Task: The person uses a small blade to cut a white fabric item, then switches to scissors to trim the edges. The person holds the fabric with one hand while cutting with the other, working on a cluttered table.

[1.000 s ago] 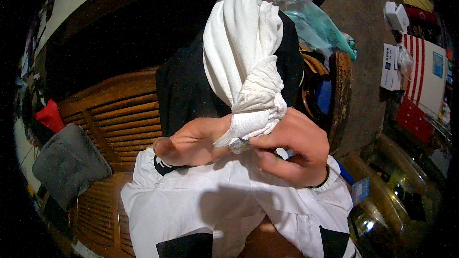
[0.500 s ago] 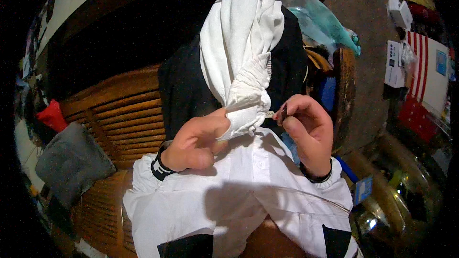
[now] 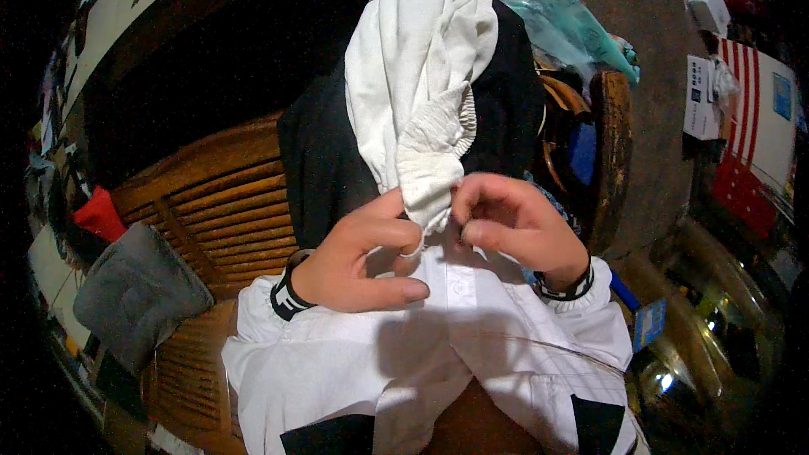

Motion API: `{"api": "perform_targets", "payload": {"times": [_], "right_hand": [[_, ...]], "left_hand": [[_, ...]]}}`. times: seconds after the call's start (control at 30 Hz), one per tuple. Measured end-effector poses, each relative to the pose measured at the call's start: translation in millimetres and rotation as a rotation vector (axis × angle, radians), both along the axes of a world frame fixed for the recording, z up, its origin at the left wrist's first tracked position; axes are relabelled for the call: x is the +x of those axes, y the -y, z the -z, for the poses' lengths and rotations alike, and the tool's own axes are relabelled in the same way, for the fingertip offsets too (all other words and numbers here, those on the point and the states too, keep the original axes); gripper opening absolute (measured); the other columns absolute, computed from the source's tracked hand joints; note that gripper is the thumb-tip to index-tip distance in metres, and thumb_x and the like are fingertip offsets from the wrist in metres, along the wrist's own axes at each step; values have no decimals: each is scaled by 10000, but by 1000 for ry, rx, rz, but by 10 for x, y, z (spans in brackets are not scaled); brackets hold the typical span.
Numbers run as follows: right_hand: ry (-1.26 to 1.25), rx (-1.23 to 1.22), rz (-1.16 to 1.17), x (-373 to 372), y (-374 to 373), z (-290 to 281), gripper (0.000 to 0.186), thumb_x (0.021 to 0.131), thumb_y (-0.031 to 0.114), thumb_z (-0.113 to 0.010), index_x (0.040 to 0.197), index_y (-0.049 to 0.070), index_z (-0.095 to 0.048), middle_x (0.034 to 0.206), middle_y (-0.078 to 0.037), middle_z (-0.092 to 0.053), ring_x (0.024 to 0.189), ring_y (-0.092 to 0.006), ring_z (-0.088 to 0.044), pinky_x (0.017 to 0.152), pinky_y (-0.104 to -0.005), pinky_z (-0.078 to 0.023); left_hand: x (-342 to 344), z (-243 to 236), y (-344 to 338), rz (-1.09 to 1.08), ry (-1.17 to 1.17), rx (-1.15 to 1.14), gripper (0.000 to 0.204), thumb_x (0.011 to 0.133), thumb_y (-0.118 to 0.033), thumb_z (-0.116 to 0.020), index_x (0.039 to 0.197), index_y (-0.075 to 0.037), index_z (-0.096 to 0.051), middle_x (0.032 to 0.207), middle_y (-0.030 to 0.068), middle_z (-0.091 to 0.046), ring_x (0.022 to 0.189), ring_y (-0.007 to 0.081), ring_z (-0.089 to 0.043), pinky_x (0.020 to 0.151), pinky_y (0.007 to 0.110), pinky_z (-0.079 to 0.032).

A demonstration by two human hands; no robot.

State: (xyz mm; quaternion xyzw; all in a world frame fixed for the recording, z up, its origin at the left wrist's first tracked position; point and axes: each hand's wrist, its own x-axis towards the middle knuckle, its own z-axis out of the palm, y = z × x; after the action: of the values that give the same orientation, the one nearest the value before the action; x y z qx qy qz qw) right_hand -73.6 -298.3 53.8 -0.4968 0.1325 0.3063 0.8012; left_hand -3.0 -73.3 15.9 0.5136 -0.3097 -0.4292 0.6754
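Both hands have shifted lower on the twisted white cotton garment (image 3: pixel 421 93) than a moment ago. The left hand (image 3: pixel 358 257) pinches its ribbed cuff end; the right hand (image 3: pixel 514 223) curls beside it, probably gripping a fold, above a white jacket (image 3: pixel 472 345).

White garment (image 3: pixel 421 76) over black cloth (image 3: pixel 324 160) — red-and-white striped box (image 3: pixel 754 135).

White boxes (image 3: pixel 704 97) far right, red-striped white package (image 3: pixel 758 131) beside
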Motion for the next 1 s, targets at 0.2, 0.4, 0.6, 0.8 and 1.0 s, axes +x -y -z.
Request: {"api": "perform_targets", "payload": {"times": [0.2, 0.4, 0.6, 0.8, 1.0], "right_hand": [[-192, 228, 69, 106, 87, 144, 300, 813, 233, -713, 836, 24, -500, 868, -94, -595, 531, -79, -516, 495, -224, -416], [-137, 420, 328, 254, 88, 39, 303, 911, 274, -603, 1029, -1, -555, 984, -60, -608, 610, -60, -453, 513, -170, -332], [-190, 470, 435, 291, 237, 98, 326, 927, 215, -571, 1100, -17, -419, 1009, -135, -570, 608, -35, -433, 572, -162, -388], [-295, 504, 591, 324, 228, -66, 277, 979, 257, -475, 1093, 13, -540, 902, -71, -599, 580, -40, -370, 480, -179, -315], [-221, 462, 506, 367, 256, 97, 272, 963, 287, -503, 1050, 32, -542, 704, 12, -436, 592, -41, -347, 524, -165, -289]], "left_hand": [[50, 3, 57, -55, -168, -9, 255, 764, -185, -732, 725, -8, -552, 1231, 199, -466, 1100, 268, -482, 926, 349, -351], [-7, 131, 111, -319, -335, -58, 169, 787, -89, -666, 707, 32, -578, 1326, 193, -410, 1258, 284, -415, 1076, 414, -282], [-11, 117, 14, -544, -131, 104, 245, 727, -39, -661, 586, -15, -462, 1039, 104, -488, 906, 156, -453, 820, 279, -348], [-5, -45, -59, -510, -356, 79, 258, 760, -87, -641, 588, -2, -469, 946, 119, -549, 834, 152, -482, 791, 260, -353], [112, -22, 169, -444, -721, 126, 203, 903, -125, -522, 756, 12, -549, 911, 97, -598, 808, 129, -510, 768, 272, -412]]}}
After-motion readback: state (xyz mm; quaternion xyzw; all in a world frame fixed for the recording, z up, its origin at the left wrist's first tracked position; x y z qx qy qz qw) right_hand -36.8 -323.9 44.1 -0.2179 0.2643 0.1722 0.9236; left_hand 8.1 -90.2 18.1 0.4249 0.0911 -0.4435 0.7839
